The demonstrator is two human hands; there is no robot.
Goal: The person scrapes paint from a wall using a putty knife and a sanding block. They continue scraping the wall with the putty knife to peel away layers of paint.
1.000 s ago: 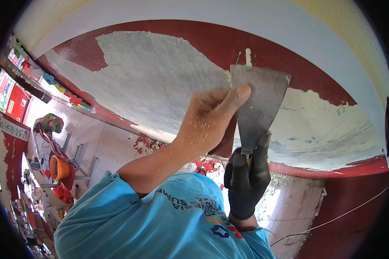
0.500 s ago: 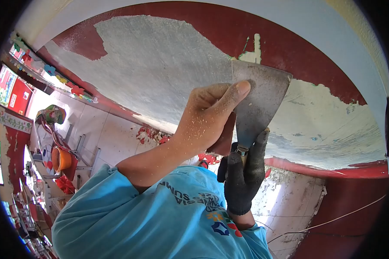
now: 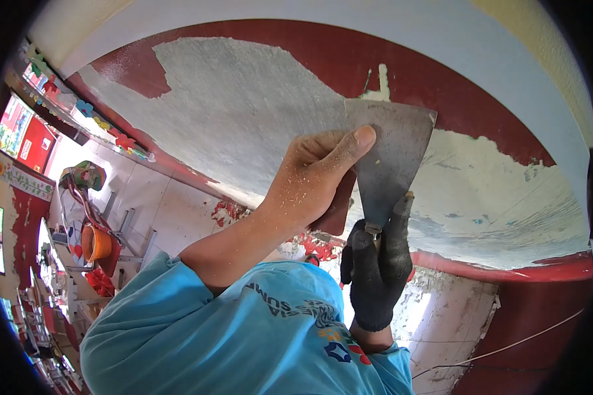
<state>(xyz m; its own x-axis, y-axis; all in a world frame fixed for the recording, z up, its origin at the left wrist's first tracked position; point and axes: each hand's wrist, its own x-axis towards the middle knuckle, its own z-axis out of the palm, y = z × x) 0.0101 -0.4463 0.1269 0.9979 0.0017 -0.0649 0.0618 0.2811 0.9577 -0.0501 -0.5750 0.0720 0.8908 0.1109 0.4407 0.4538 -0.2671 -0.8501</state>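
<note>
A wide steel paint scraper (image 3: 398, 155) is held blade up in front of the wall, its metal smudged and worn. My bare left hand (image 3: 315, 172), dusted with pale flakes, is closed on the blade's left edge, thumb flat on the near face. Its other fingers are hidden behind. A reddish-brown flat piece (image 3: 336, 209), perhaps folded sandpaper, sticks out below that palm. My right hand (image 3: 379, 276), in a dark glove with a bare fingertip showing, wraps round the scraper's handle just below the blade. The glove covers most of the handle.
The wall (image 3: 244, 92) carries red paint with large scraped grey patches. Red paint chips (image 3: 229, 212) lie on the tiled floor (image 3: 178, 204). At left are an orange bucket (image 3: 97, 243) and furniture. A cable (image 3: 527, 345) crosses at lower right.
The view has tilted slightly, so the wall sits lower in the picture. Both hands keep the same grip on the scraper, which has shifted only a little.
</note>
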